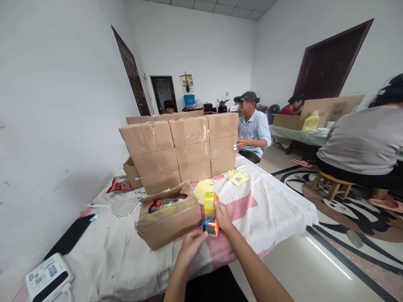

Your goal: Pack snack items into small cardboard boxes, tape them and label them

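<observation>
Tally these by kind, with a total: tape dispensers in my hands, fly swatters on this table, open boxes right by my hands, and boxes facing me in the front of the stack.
Tape dispenser, in the right hand: 1
Fly swatter: 1
Open box: 1
Stacked boxes facing you: 9
Total: 12

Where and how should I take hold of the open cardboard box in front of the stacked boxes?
Probably best by the two short ends of the open cardboard box, coming from left and right: it lies lengthwise across, and its open top leaves contents exposed.
</observation>
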`<state>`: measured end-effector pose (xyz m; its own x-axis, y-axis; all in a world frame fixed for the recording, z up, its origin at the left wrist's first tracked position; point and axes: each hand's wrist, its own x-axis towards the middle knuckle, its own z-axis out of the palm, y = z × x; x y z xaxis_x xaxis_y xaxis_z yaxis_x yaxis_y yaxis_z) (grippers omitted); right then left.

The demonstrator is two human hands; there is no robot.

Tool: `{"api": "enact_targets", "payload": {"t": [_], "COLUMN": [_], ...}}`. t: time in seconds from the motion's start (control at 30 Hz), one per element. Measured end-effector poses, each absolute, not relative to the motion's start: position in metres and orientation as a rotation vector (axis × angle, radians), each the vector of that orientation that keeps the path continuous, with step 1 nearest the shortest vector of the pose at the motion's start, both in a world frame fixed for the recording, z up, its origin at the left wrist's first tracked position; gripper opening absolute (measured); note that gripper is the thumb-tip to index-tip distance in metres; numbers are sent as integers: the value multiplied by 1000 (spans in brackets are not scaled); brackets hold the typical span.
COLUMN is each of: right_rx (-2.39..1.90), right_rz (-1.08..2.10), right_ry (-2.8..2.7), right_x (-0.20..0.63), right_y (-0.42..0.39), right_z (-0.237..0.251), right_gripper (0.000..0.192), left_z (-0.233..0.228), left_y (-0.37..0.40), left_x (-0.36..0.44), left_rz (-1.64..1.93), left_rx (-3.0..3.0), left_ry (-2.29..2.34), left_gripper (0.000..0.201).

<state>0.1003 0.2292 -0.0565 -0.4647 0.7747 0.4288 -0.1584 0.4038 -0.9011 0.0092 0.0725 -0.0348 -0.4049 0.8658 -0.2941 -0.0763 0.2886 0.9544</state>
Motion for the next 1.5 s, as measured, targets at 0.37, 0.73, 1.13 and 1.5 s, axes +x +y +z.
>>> {"api": "enact_targets", "payload": {"t": [0.37, 0.73, 1.13, 1.5], "right_rx": [-510, -521, -542, -582], "right_rz": [1266, 1311, 1316, 1293], "right_ry": [-1713, -1672, -1689, -1747], "right_x": [102, 102, 103, 99], "right_y": [234, 235, 235, 233], "right_z": [-59, -58, -56, -50], "right_gripper": [42, 45, 46, 51], "left_z": [-32, -23, -31, -31], "left_y": [73, 57, 91, 100], "left_x": [10, -4, 8, 9], "left_rz": [1174, 1334, 1532, 1710], "left_rx": [810, 854, 904, 811], "left_ry": [1551, 1638, 1604, 1579], "left_gripper": [67, 48, 55, 33]}}
